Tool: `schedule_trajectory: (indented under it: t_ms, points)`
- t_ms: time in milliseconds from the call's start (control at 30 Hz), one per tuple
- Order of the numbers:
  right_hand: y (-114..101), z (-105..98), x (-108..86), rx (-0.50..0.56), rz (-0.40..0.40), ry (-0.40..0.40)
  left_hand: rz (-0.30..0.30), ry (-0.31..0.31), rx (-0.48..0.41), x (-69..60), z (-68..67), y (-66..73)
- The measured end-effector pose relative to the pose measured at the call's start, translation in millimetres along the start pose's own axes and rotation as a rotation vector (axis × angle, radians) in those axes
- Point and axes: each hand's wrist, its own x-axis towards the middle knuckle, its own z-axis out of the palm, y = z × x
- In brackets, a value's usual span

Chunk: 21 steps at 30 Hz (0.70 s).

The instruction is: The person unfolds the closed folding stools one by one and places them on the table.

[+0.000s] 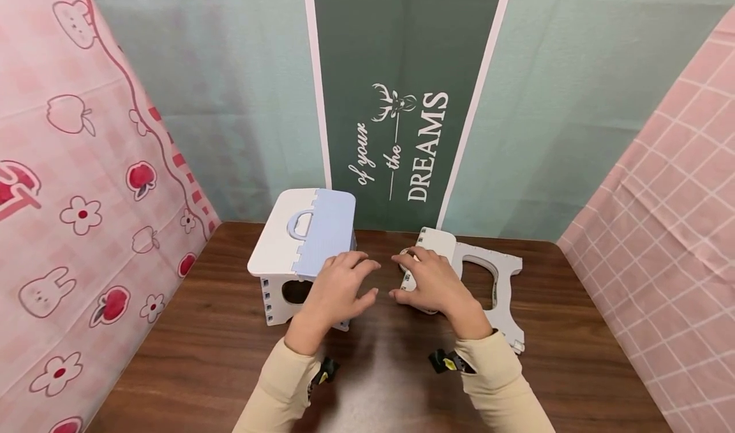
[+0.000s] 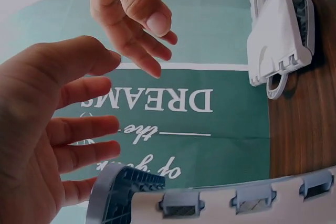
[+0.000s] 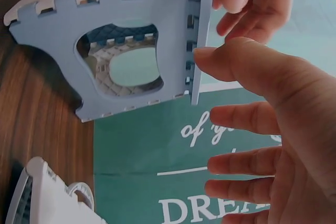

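Observation:
A folding step stool (image 1: 275,229) with a white and light blue top stands unfolded on its legs at the left, its loop handle on top. The left hand (image 1: 339,286) is held over its near right edge, fingers loosely bent and holding nothing; whether it touches the stool I cannot tell. A second white folding stool (image 1: 506,286) lies folded flat at the right. Above its handle end hovers the right hand (image 1: 433,283), fingers spread and nothing in them. The right wrist view shows the standing stool's blue side panel (image 3: 126,24) with its large opening.
Both stools are on a dark wooden table (image 1: 379,382). A green cloth with lettering (image 1: 402,146) hangs behind it. Pink patterned cloth (image 1: 92,229) walls off the left side, and a pink checked cloth (image 1: 677,190) the right.

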Motion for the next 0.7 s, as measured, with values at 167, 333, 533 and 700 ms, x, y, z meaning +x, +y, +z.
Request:
schedule_trajectory:
  t_ms: [167,333,533,700]
  points:
    - [8.8,1.1,-8.8,0.006,0.018,0.01,0.024,0.006,0.028,4.5,7.4,5.0]
    - [17.8,3.5,-16.9,0.008,0.028,0.025,0.04,-0.012,0.082,7.8,15.9,10.8]
    - [26.8,7.9,-24.3,-0.038,0.025,0.049,0.053,-0.028,0.077,11.6,24.9,17.1]
    - [31.8,9.0,-30.2,-0.029,0.048,0.022,0.027,-0.079,0.065,9.0,33.5,20.4]
